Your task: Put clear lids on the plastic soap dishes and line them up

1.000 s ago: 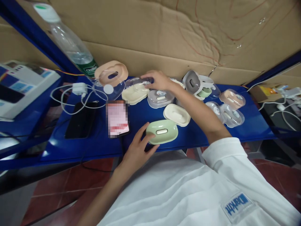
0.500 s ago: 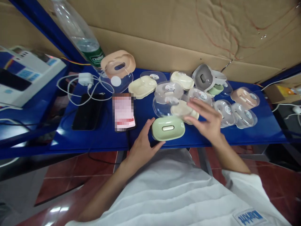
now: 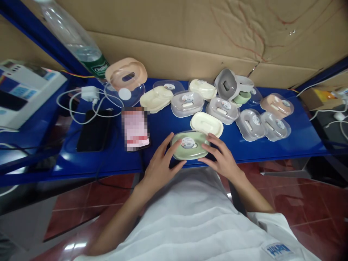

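Head view: the left hand (image 3: pixel 161 167) and right hand (image 3: pixel 225 161) clasp opposite ends of the green dish (image 3: pixel 190 154), under a clear labelled lid (image 3: pixel 188 142), at the counter's (image 3: pixel 163 125) near edge beside a cream tray (image 3: pixel 207 124).

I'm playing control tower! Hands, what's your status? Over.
Left hand and right hand around opposite ends of green dish. Clear lid over it. Cream dish close behind.

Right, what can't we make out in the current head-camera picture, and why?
Head view:
Pink phone screen: masked by pixelation.
Bottle: top cut off by the upper edge.
Label over the green dish: print too small.
Green dish's ends: partly covered by left hand and right hand.
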The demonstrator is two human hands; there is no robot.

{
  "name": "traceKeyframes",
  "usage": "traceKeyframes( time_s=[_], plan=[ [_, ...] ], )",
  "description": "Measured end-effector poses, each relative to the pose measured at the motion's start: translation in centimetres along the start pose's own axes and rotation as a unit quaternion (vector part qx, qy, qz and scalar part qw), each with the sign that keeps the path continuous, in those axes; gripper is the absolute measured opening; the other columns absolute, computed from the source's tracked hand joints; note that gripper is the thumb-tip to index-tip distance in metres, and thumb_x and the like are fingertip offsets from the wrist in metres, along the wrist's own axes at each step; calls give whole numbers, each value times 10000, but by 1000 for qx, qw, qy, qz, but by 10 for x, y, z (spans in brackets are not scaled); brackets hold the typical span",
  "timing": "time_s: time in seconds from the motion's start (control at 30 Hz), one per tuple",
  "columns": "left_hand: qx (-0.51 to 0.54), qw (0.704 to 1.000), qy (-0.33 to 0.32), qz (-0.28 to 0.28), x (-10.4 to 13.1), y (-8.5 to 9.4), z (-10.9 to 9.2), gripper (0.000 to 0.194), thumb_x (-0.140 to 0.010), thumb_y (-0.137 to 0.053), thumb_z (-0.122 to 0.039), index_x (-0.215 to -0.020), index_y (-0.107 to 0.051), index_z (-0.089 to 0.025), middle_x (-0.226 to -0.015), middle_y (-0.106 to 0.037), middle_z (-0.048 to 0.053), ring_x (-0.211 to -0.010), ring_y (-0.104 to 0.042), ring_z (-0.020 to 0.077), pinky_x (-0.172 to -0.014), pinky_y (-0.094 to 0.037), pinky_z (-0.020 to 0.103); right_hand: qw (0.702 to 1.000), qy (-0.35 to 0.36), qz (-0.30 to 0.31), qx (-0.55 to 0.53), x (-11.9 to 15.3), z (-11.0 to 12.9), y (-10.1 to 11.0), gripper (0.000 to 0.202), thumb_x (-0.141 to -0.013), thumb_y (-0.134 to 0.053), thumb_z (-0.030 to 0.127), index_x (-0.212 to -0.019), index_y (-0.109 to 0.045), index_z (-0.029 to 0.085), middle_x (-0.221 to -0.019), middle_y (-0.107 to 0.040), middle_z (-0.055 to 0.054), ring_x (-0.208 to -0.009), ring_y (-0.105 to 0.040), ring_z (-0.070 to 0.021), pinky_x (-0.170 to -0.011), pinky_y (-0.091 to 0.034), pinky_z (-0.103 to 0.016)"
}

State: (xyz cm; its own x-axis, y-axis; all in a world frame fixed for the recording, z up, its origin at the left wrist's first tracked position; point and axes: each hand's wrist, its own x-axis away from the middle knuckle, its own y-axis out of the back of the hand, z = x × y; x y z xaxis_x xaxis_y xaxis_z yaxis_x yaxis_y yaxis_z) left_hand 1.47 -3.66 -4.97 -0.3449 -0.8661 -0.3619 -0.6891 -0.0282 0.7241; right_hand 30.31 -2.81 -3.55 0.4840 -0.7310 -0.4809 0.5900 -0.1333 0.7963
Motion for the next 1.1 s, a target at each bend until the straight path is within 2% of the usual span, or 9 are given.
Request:
traceKeyframes(
  time_s=[0.17, 0.37, 0.5, 0.63, 0.73, 0.83, 0.97, 1.03, 1.1],
  plan=[
    [-16, 1000, -3, 18, -1, -1, 0, 749, -1023, -745, -385, -1674, -378, -336, -1744, -404, 159, -1585, -481, 357, -1265, -490, 559, 998, 12, -55, 29, 9, 7, -11, 662, -1013, -779, 308, -1617, -508, 333, -1369, -666, -139, -1473, -603, -358, -1179, -596, -586],
    [31, 998, 46, 8, -3, 0, 1, 685, -991, -784, -390, -1598, -470, -341, -1715, -440, 131, -1559, -512, 337, -1265, -497, 538, 999, 17, 8, -37, 6, 3, 1, 608, -1075, -679, 402, -1648, -486, 335, -1467, -641, -142, -1498, -570, -342, -1199, -567, -561],
    [23, 998, 57, -3, -3, 1, 1, 653, -985, -795, -414, -1569, -511, -354, -1677, -490, 117, -1510, -569, 327, -1233, -535, 524, 998, -45, -2, -40, -4, -11, 15, 589, -1139, -540, 338, -1707, -384, 325, -1567, -623, -131, -1493, -578, -300, -1226, -530, -537],
    [-9, 997, 59, -41, 1, 7, 0, 646, -978, -804, -429, -1559, -532, -347, -1649, -524, 122, -1504, -577, 333, -1226, -542, 521, 995, -70, 7, 66, -15, -24, 13, 540, -1119, -589, 338, -1645, -483, 279, -1613, -604, -134, -1539, -528, -341, -1241, -480, -581],
    [-38, 994, 77, -75, 1, 13, 1, 635, -993, -784, -421, -1562, -522, -318, -1643, -524, 148, -1522, -556, 347, -1235, -527, 547, 991, -64, 27, 113, -17, -30, 9, 416, -1110, -617, 350, -1512, -622, 243, -1519, -683, -133, -1457, -609, -337, -1223, -479, -578],
    [-65, 989, 98, -86, -8, 13, 2, 643, -1001, -768, -406, -1569, -502, -263, -1626, -513, 198, -1528, -541, 379, -1237, -511, 588, 992, -61, 22, 109, -11, -33, 14, 271, -1113, -606, 286, -1356, -710, 230, -1405, -747, -118, -1348, -681, -303, -1159, -521, -534],
    [-97, 986, 115, -77, -34, 4, 5, 685, -993, -765, -395, -1581, -476, -196, -1616, -482, 259, -1534, -518, 429, -1236, -486, 635, 994, -67, 34, 77, 9, -30, 26, 248, -1097, -596, 233, -1313, -719, 238, -1413, -743, -108, -1341, -688, -298, -1146, -526, -549],
    [-112, 985, 108, -70, -47, -1, 5, 702, -1006, -745, -389, -1602, -454, -159, -1655, -426, 294, -1579, -453, 457, -1250, -459, 651, 995, -71, 30, 55, 19, -25, 29, 255, -1087, -600, 236, -1310, -723, 254, -1409, -746, -98, -1341, -691, -294, -1168, -521, -565],
    [-139, 984, 87, -73, -57, -4, 2, 716, -1021, -718, -368, -1632, -424, -136, -1735, -299, 320, -1640, -330, 495, -1270, -412, 683, 997, -62, 23, 39, 22, -21, 31, 285, -1091, -584, 236, -1342, -716, 267, -1426, -741, -89, -1357, -686, -283, -1218, -496, -575]
  ],
)
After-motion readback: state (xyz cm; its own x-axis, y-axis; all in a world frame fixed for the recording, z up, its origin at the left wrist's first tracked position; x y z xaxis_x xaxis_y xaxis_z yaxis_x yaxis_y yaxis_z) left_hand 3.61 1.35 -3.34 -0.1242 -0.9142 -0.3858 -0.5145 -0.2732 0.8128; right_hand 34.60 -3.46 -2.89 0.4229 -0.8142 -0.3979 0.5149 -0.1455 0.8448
